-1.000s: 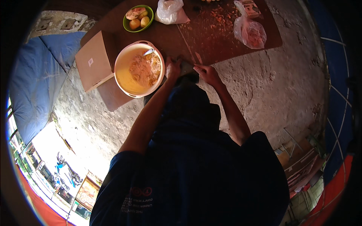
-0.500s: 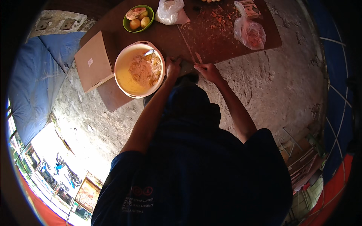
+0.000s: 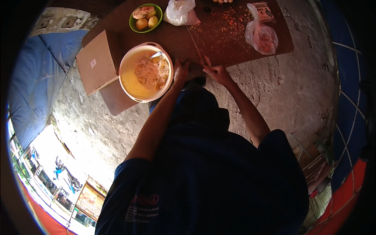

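A large pale mixing bowl (image 3: 124,87) holds a floury yellow-orange mixture (image 3: 150,74), with a spoon-like metal utensil (image 3: 156,55) at its far right inside. Just right of the bowl, my left hand (image 3: 181,71) is at the table's near edge, fingers curled in; shadow hides what they hold, if anything. My right hand (image 3: 217,73) is a short way to the right at the same edge, thumb and fingers pinched together. A thin pale strip (image 3: 207,60) shows just beyond those fingertips; whether it is held or lies on the table, I cannot tell.
A cardboard box (image 3: 96,64) stands left of the bowl on the brown table (image 3: 176,39). Farther back are a green bowl (image 3: 134,28) of round yellowish pieces and a white plastic bag (image 3: 180,13). Orange scraps (image 3: 233,21) and a clear bag (image 3: 261,37) lie to the right.
The view has shifted slightly, so the table things appear a little farther right. Both hands keep nearly the same place and pose at the table edge.
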`<state>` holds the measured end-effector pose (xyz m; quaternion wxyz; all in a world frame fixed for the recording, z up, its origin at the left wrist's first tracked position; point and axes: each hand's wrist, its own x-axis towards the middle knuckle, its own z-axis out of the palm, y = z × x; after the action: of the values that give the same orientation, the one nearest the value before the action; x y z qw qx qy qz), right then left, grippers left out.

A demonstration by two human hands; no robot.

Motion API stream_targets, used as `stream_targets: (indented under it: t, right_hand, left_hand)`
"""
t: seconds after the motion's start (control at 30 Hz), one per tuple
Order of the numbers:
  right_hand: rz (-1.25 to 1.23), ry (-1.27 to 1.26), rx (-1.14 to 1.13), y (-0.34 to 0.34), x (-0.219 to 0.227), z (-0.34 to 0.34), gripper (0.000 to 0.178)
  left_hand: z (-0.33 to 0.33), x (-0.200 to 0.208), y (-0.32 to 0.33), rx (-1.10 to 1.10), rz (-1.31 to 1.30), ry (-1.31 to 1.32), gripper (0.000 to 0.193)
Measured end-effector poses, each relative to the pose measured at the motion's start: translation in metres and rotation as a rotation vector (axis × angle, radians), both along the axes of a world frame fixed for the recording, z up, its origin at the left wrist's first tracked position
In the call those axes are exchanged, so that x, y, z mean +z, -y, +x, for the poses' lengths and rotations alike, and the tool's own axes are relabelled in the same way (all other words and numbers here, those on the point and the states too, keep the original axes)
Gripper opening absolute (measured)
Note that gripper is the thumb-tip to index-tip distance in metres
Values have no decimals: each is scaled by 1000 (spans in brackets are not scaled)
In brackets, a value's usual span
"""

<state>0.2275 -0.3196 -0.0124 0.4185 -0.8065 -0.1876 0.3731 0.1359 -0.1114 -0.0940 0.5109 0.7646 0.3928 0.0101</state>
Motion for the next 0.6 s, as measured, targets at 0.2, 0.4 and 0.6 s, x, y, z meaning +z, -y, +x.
stream_targets:
  t: [0.2,0.4,0.6]
  right_hand:
    - [-23,34,14,-5,0,3,36]
    - [-40,16,20,-7,-2,7,37]
    - [52,-60,-20,-2,5,0,39]
  left_hand:
    - [-1,6,0,-11,-56,14,43]
    - [1,11,-3,-30,-106,-36,45]
    - [3,11,0,-28,133,46,38]
